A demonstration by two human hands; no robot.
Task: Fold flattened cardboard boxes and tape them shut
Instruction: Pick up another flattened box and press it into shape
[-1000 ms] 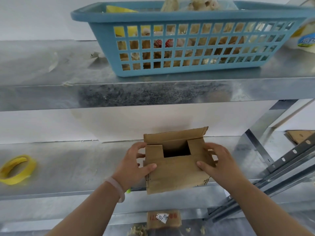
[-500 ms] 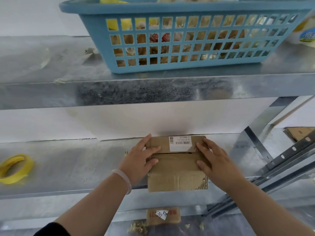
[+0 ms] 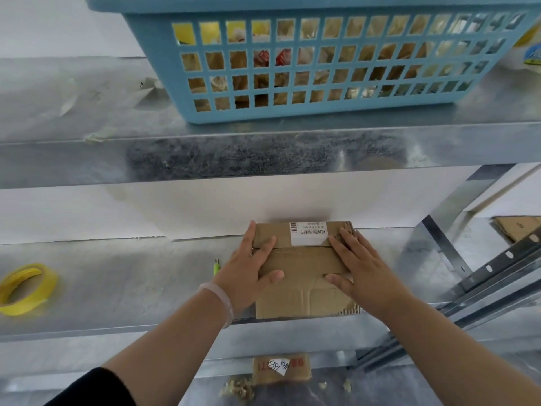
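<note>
left hand (image 3: 246,276) and right hand (image 3: 363,273), grip spread, pin box (image 3: 301,288) flaps; reaching tape roll (image 3: 23,288), well left of box, probably frees them.

I see brown cardboard box (image 3: 304,276), its white label (image 3: 308,241) striped with black barcode, yellow tape roll (image 3: 27,288) at nine o'clock, pale blue basket (image 3: 292,114) with square grid cut-outs at twelve, mottled grey shelf (image 3: 131,276), black sleeve (image 3: 96,388) at seven.

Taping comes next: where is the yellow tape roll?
Head view: the tape roll lies far left on the lower shelf, well left of the box.
</note>
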